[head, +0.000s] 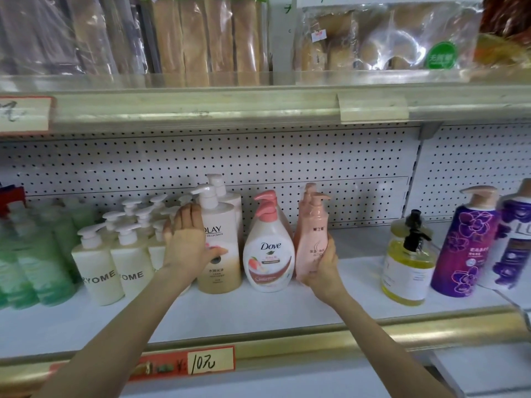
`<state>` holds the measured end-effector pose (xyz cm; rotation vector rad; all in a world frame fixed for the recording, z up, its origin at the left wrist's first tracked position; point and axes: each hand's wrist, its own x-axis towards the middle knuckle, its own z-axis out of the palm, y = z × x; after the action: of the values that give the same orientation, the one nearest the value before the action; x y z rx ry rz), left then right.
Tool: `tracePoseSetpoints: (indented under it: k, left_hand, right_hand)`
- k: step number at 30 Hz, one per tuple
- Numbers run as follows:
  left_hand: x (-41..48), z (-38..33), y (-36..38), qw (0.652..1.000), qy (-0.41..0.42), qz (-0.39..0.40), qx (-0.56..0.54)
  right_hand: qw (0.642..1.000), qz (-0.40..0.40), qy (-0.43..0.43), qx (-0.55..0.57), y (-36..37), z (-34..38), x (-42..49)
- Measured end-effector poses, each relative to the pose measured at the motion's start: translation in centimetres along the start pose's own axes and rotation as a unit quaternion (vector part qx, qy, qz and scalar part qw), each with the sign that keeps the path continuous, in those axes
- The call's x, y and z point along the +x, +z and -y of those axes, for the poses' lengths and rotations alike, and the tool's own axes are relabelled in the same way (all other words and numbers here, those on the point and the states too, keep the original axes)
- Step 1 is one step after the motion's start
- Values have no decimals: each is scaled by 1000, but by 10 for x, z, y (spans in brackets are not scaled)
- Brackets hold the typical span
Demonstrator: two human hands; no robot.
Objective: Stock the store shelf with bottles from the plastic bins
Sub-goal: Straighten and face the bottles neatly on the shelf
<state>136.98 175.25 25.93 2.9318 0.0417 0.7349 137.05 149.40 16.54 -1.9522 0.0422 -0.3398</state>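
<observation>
Gripping the pink bottle (311,239) with curled fingers, the right hand (323,268) holds it midway along the shelf (258,317), beside the Dove bottle (268,257). The left hand (186,242) presses straight fingers against the Olay bottle (222,259). A sideways bump could topple the close neighbours.

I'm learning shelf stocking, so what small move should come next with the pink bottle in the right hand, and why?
Probably set the pink bottle upright on the shelf and let go. The right hand grips its lower part, it leans slightly beside the Dove bottle, in front of a matching bottle.
</observation>
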Motion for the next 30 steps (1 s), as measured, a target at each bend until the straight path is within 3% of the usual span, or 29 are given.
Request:
tracePoseSetpoints:
  k: [14,30]
  left_hand:
    - [1,1,1,999,7,-12,-30]
    - [2,0,0,1000,10,11,22]
  right_hand:
    - [1000,-5,5,-19,3,-3,9]
    - [998,7,53,-17,2,6,7]
